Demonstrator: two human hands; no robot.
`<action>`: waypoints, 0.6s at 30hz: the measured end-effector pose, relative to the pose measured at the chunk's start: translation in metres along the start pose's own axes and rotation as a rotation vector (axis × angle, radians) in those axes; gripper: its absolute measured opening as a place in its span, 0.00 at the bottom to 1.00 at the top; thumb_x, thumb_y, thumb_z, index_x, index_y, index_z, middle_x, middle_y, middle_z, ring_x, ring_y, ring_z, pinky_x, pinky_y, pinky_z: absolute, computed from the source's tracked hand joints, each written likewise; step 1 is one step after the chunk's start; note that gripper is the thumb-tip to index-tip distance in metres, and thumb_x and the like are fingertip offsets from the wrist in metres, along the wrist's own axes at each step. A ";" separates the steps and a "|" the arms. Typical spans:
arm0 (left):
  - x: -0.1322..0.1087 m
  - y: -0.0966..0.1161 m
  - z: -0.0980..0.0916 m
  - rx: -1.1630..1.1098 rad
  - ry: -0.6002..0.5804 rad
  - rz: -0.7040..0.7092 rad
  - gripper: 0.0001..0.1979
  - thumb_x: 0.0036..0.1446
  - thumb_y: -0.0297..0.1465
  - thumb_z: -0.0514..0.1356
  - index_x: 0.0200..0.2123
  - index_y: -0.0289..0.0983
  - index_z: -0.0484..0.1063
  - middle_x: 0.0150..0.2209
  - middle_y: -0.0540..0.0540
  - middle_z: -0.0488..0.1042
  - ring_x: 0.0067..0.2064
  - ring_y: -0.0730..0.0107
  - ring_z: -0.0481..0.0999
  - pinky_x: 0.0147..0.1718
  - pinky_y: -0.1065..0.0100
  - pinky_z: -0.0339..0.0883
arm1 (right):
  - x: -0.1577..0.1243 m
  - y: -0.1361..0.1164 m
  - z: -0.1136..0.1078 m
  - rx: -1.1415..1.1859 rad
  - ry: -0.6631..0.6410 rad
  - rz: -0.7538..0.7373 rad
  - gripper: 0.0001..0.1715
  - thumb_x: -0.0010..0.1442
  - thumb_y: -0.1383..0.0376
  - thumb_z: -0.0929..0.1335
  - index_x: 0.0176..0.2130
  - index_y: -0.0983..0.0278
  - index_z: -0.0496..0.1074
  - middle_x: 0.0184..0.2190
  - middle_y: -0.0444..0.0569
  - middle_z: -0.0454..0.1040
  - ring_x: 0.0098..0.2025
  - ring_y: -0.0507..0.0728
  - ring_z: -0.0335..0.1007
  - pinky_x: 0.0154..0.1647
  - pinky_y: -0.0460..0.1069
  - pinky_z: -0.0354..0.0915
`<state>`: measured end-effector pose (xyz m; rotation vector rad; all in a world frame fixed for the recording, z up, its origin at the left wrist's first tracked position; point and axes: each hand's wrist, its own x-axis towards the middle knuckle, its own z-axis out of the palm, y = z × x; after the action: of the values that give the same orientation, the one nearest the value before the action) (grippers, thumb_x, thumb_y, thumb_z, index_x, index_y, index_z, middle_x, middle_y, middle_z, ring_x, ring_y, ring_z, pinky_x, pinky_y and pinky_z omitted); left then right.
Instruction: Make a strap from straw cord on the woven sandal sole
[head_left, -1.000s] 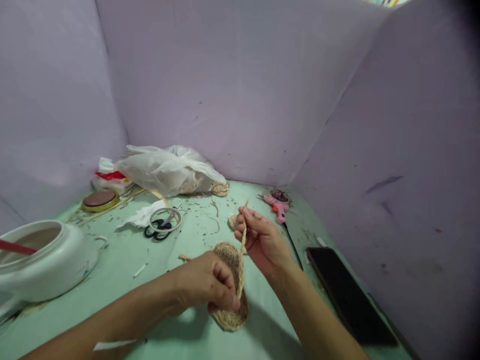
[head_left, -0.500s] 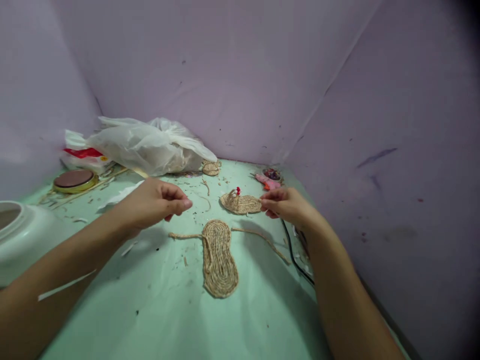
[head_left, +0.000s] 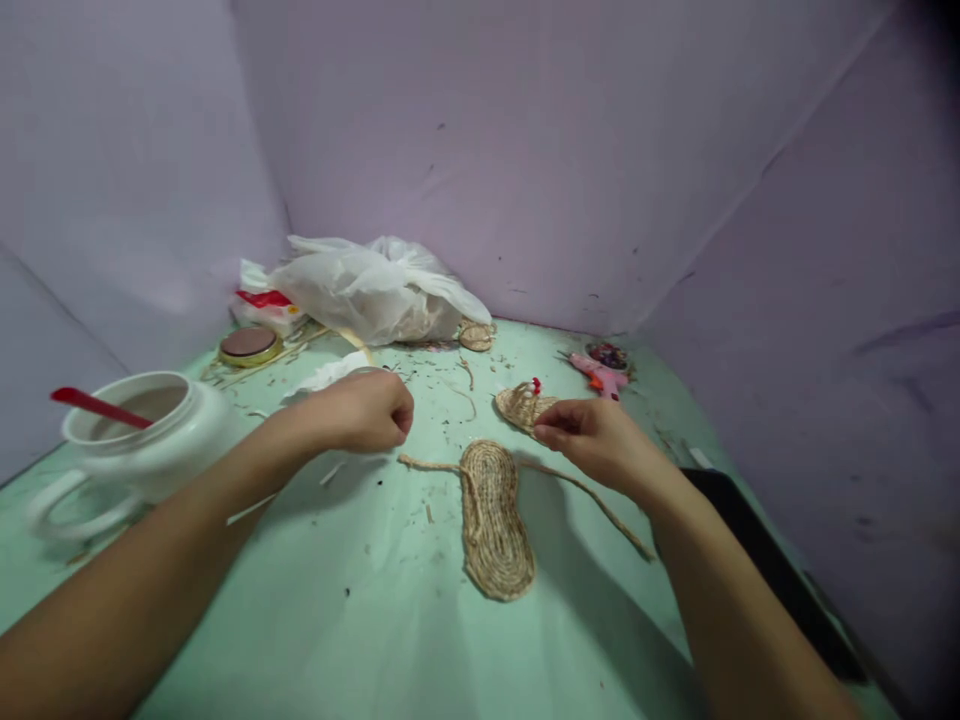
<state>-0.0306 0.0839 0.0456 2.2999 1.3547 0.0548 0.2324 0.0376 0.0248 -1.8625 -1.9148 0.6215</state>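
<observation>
A coiled straw sole (head_left: 497, 525) lies flat on the green table, with a short cord (head_left: 431, 464) out to its left and a longer cord (head_left: 596, 493) to its right. My left hand (head_left: 375, 408) is closed above the left cord's end; what its fingers hold, if anything, is hidden. Beyond the sole, my right hand (head_left: 589, 435) has its fingers pinched in front of a small straw slipper (head_left: 516, 405) with red and white beads; whether it touches the slipper is unclear.
At the left stands a white pot (head_left: 161, 440) with a red handle in it. A plastic bag (head_left: 382, 290), a round tin (head_left: 250, 346) and a packet (head_left: 268, 310) lie at the back. Right of the slipper are a pink glue gun (head_left: 598, 374) and a black tray (head_left: 772, 570).
The view has turned left, so the things appear further right. My right hand has come closer to the sole, and both hands are nearer each other.
</observation>
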 end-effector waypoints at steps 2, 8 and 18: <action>0.002 -0.001 0.007 0.103 -0.081 -0.015 0.08 0.37 0.28 0.56 0.23 0.37 0.73 0.23 0.48 0.72 0.25 0.72 0.65 0.23 0.72 0.52 | 0.000 -0.002 0.006 0.028 -0.015 -0.033 0.09 0.49 0.62 0.65 0.25 0.64 0.73 0.20 0.46 0.70 0.22 0.52 0.62 0.22 0.46 0.54; 0.007 0.003 0.025 0.189 -0.189 0.023 0.11 0.35 0.26 0.55 0.26 0.37 0.73 0.26 0.45 0.72 0.26 0.70 0.64 0.22 0.71 0.50 | 0.001 -0.009 0.028 0.255 -0.059 -0.031 0.10 0.48 0.62 0.66 0.25 0.65 0.73 0.18 0.45 0.69 0.21 0.51 0.61 0.21 0.46 0.55; -0.004 0.014 0.016 -0.043 -0.155 0.197 0.08 0.44 0.29 0.53 0.25 0.35 0.72 0.22 0.49 0.70 0.24 0.73 0.63 0.23 0.72 0.51 | -0.019 -0.045 0.061 0.310 0.002 -0.268 0.10 0.48 0.64 0.69 0.34 0.59 0.75 0.31 0.47 0.76 0.32 0.57 0.69 0.35 0.51 0.62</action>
<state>-0.0169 0.0690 0.0375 2.3414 1.0380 -0.0308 0.1617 0.0157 0.0006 -1.3894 -1.8978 0.7746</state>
